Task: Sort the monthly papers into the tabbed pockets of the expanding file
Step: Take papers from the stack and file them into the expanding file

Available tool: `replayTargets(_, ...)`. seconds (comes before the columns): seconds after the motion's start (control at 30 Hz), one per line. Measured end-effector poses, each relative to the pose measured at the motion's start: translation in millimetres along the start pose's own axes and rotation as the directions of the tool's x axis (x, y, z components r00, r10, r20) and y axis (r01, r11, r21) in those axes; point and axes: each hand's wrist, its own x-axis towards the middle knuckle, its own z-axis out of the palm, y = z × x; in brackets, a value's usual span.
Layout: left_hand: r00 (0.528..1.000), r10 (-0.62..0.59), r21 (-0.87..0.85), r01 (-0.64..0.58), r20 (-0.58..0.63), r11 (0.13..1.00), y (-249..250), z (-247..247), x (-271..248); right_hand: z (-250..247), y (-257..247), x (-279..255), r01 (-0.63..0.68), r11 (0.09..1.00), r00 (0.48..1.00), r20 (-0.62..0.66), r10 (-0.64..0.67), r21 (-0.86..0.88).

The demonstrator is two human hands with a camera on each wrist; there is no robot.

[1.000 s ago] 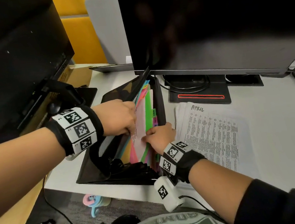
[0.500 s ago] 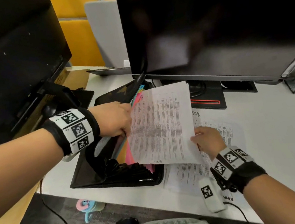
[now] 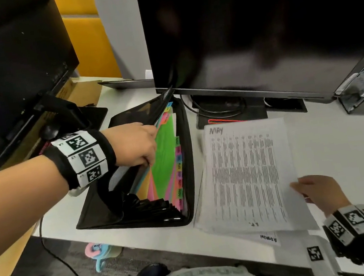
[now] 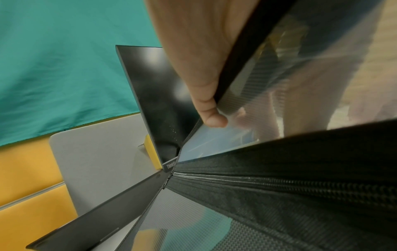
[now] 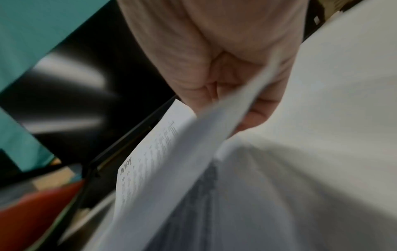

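Open black expanding file [image 3: 186, 160], May sheet [image 3: 247, 175] just beside

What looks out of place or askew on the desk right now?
One sheet pokes out from under the paper stack, turned upside down toward the desk's near edge. The May sheet and expanding file look fine.

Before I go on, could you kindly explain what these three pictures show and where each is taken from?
No machine here: a person wears one camera on the head and one on each wrist. The head view shows a white desk with a black expanding file lying open. The left hand holds its coloured dividers apart; the left wrist view shows the thumb against the file's edge. The right hand pinches a printed sheet headed MAY, lifted off a paper stack; the blurred right wrist view shows that grip.
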Motion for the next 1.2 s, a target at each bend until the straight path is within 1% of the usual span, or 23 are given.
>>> replayTargets(0.03,1.0,-0.001,0.004,0.001,0.003,1.0,0.2,0.1,0.6,0.8,0.3,-3.0,-0.005,0.996,1.0,-0.015,0.004,-0.094)
replayTargets(0.07,1.0,-0.001,0.009,0.001,0.008,1.0,0.5,0.2,1.4,2.3,-2.9,-5.6,0.019,0.984,0.997,-0.067,-0.031,-0.178)
replayTargets(0.13,1.0,0.003,0.023,-0.004,0.017,1.0,2.1,-0.1,3.0,6.2,-20.6,-14.2,0.155,0.963,0.971,-0.146,-0.19,-0.221)
replayTargets(0.17,1.0,0.006,0.026,-0.006,0.018,1.0,3.1,-0.8,3.9,9.3,-34.8,-20.8,0.237,0.954,0.954,-0.14,-0.264,-0.181)
replayTargets(0.23,1.0,0.009,0.032,-0.009,0.012,0.999,5.0,-2.9,6.0,21.2,-66.3,-35.6,0.372,0.928,0.927,-0.042,-0.372,-0.004)
replayTargets(0.3,1.0,0.012,0.043,-0.012,0.004,0.999,6.4,-5.1,7.5,38.9,-98.8,-50.4,0.43,0.89,0.891,0.089,-0.445,0.151)
replayTargets(0.33,1.0,0.011,0.04,-0.01,-0.001,0.999,7.3,-6.1,7.7,48.8,-114.2,-57.0,0.432,0.876,0.871,0.154,-0.467,0.215)
replayTargets(0.37,1.0,0.008,0.034,-0.008,-0.007,0.999,8.5,-6.9,7.7,59.1,-128.0,-63.1,0.398,0.869,0.852,0.232,-0.469,0.295)
replayTargets(0.43,1.0,0.009,0.031,-0.009,-0.015,0.999,11.5,-7.9,8.1,80.6,-149.8,-72.3,0.228,0.868,0.821,0.393,-0.415,0.441)
replayTargets(0.47,1.0,0.01,0.035,-0.01,-0.013,0.999,13.2,-8.3,8.6,90.5,-158.4,-75.7,0.14,0.874,0.799,0.468,-0.378,0.466)
replayTargets(0.53,1.0,0.009,0.033,-0.009,-0.01,0.999,16.6,-9.4,8.7,108.3,-170.7,-81.5,0.033,0.892,0.749,0.58,-0.32,0.45)
replayTargets(0.57,1.0,0.01,0.032,-0.01,-0.012,0.999,17.6,-9.7,8.2,115.1,-174.7,-84.5,-0.005,0.886,0.734,0.604,-0.311,0.464)
replayTargets(0.63,1.0,0.01,0.013,-0.01,-0.019,1.0,18.4,-11.0,6.1,125.9,-179.3,-87.1,-0.078,0.841,0.743,0.594,-0.309,0.535)
replayTargets(0.7,0.999,-0.007,-0.034,0.005,-0.036,0.999,19.1,-14.0,4.7,130.8,-182.5,-89.1,-0.104,0.789,0.747,0.571,-0.34,0.606)
replayTargets(0.73,0.999,-0.021,-0.057,0.019,-0.037,0.998,19.7,-14.8,5.0,132.4,-183.4,-89.4,-0.109,0.771,0.734,0.574,-0.363,0.627)
replayTargets(0.83,0.999,-0.038,-0.076,0.038,0.003,0.996,21.0,-17.8,6.4,132.0,-183.0,-91.2,-0.158,0.716,0.654,0.615,-0.44,0.68)
replayTargets(0.93,1.0,-0.023,-0.08,0.024,0.011,0.996,18.5,-19.7,4.7,128.5,-172.8,-89.2,-0.243,0.667,0.545,0.668,-0.507,0.705)
replayTargets(1.0,1.0,0.012,-0.05,-0.011,0.016,0.999,16.8,-21.1,3.4,124.7,-168.4,-88.5,-0.261,0.67,0.471,0.697,-0.541,0.696)
replayTargets(1.03,0.999,0.03,-0.037,-0.03,0.022,0.999,16.0,-21.0,3.6,122.7,-167.7,-88.6,-0.257,0.68,0.457,0.706,-0.541,0.687)
replayTargets(1.07,0.999,0.043,-0.031,-0.042,0.023,0.999,15.5,-20.3,4.1,121.9,-167.9,-87.4,-0.251,0.689,0.475,0.707,-0.525,0.68)
replayTargets(1.1,0.999,0.045,-0.023,-0.045,0.023,0.999,15.0,-19.6,4.6,121.4,-168.4,-86.6,-0.241,0.702,0.523,0.699,-0.488,0.67)
replayTargets(1.17,0.999,0.039,-0.007,-0.039,0.017,0.999,13.7,-16.9,4.8,124.5,-167.7,-80.5,-0.227,0.739,0.67,0.652,-0.354,0.635)
replayTargets(1.2,0.999,0.035,-0.003,-0.035,0.013,0.999,13.1,-15.4,4.4,126.6,-166.3,-77.0,-0.239,0.749,0.722,0.629,-0.289,0.619)
